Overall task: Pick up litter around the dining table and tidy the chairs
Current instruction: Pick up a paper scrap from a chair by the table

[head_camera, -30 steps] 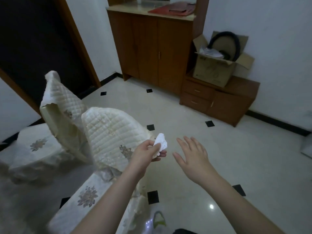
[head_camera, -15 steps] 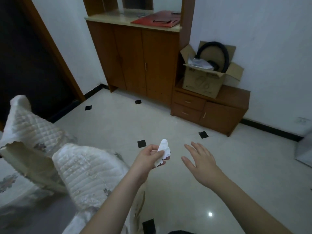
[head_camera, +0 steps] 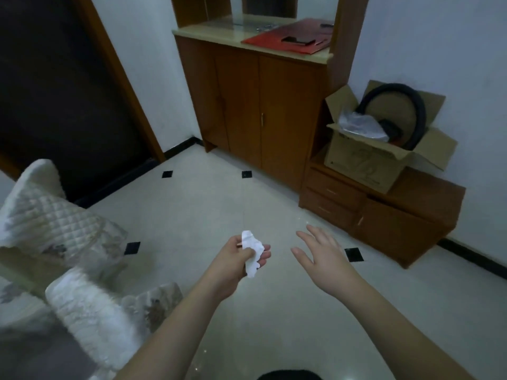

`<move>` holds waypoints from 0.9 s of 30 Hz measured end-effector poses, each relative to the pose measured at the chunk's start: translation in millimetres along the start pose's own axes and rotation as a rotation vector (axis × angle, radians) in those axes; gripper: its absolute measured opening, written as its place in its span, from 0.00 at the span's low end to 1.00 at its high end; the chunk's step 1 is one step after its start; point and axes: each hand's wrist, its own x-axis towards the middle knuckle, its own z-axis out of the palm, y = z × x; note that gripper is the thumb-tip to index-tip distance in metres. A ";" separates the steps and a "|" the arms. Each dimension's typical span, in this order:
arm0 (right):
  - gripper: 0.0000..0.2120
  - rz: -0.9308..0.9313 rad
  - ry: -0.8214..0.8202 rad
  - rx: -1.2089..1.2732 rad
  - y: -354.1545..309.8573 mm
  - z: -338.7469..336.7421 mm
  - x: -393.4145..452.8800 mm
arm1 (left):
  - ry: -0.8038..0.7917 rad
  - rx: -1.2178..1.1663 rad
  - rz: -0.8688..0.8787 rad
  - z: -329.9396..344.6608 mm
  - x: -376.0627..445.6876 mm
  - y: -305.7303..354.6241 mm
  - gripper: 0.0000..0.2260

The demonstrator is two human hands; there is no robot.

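A: What is held at present?

B: A crumpled white tissue [head_camera: 251, 252] is pinched in the left hand [head_camera: 238, 260], above the floor [head_camera: 208, 212] beside the quilted chairs [head_camera: 68, 242]. The right hand [head_camera: 325, 259] is kept spread and holds nothing.

A: How should the step be done well?

B: The pinch should be kept firm until a bin is reached; none is seen here. The chairs can be straightened afterwards.
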 end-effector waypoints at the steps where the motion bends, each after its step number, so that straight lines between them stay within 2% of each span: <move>1: 0.26 -0.021 -0.009 -0.004 1.7 -4.9 13.7 | -0.010 -0.017 0.023 -1.2 3.9 4.7 0.08; 6: 0.25 -0.134 -0.064 0.002 -13.8 -5.8 77.0 | 0.117 -0.081 0.039 -24.6 18.1 18.6 0.11; 9: 0.25 -0.223 -0.113 0.017 -39.8 3.3 115.0 | 0.247 -0.102 0.040 -53.1 33.0 22.0 0.13; 14: 0.25 -0.334 -0.172 -0.018 -89.0 17.4 180.7 | 0.377 -0.170 0.051 -105.9 69.2 28.0 0.16; 21: 0.27 -0.402 -0.208 -0.072 -153.7 24.4 287.9 | 0.474 -0.309 0.113 -183.5 130.2 62.3 0.09; 25: 0.27 -0.409 -0.183 -0.027 -182.9 22.9 341.6 | 0.445 -0.331 0.132 -230.2 161.2 89.0 0.04; 27: 0.28 -0.430 -0.199 -0.013 -195.7 25.9 365.2 | 0.437 -0.393 0.151 -249.8 175.3 105.4 0.04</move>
